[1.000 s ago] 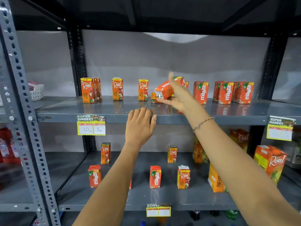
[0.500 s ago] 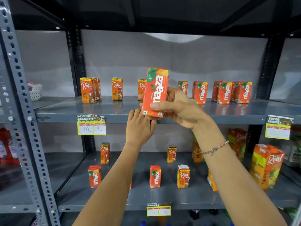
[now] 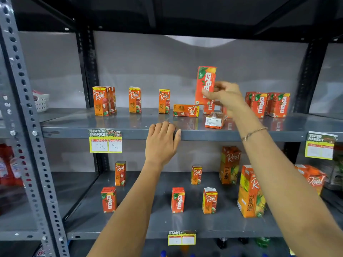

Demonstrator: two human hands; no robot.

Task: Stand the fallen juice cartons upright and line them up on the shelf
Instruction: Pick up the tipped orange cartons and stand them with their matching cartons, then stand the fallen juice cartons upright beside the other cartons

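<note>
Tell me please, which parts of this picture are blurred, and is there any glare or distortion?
Head view: the right hand and the Maaza carton it holds are motion-smeared; the frame edges blur and the grey upright leans from wide-angle distortion; the upper shelf reflects the cartons; a bright patch marks the back wall.

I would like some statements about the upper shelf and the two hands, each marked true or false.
1. The right hand holds a Maaza carton upright above the upper shelf. True.
2. The left hand holds a Real carton. False: it holds nothing and rests on the shelf's front edge.
3. A Real litchi carton lies on its side on the upper shelf. True.
4. Every carton on the upper shelf stands upright. False: the litchi carton lies flat, and so does another carton below the right hand.
5. The price tag under the upper shelf reads 10 and 9. True.
</note>
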